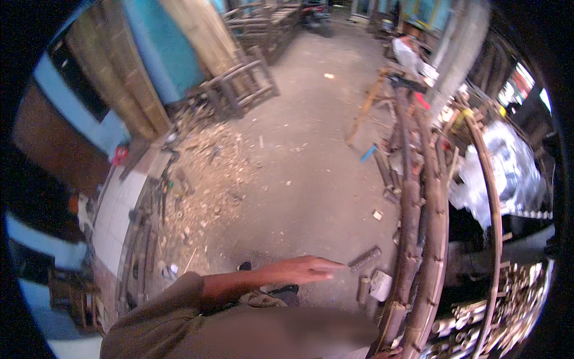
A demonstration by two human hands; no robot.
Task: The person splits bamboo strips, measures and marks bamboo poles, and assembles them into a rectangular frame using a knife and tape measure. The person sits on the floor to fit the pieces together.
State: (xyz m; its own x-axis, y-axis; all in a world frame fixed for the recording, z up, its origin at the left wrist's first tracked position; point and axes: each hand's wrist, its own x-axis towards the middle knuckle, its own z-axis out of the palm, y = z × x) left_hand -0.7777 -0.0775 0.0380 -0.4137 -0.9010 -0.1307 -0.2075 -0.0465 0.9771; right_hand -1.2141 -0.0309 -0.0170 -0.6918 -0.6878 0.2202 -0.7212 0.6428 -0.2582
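Note:
My left hand reaches across in front of my body from the lower left. Its fingers are stretched out flat toward the right, and nothing shows in them. Just past the fingertips, a short dark cut piece of pole lies on the floor. Beside it are another short piece and a pale block. Long brown bamboo poles run away from me on the right. A blurred brown area covers the bottom middle of the picture, and my right hand cannot be made out.
Wood chips are scattered over the concrete floor at the left. A wooden frame leans near the blue wall. On the right are clear plastic sheeting, a thin curved pole and a heap of cut bamboo.

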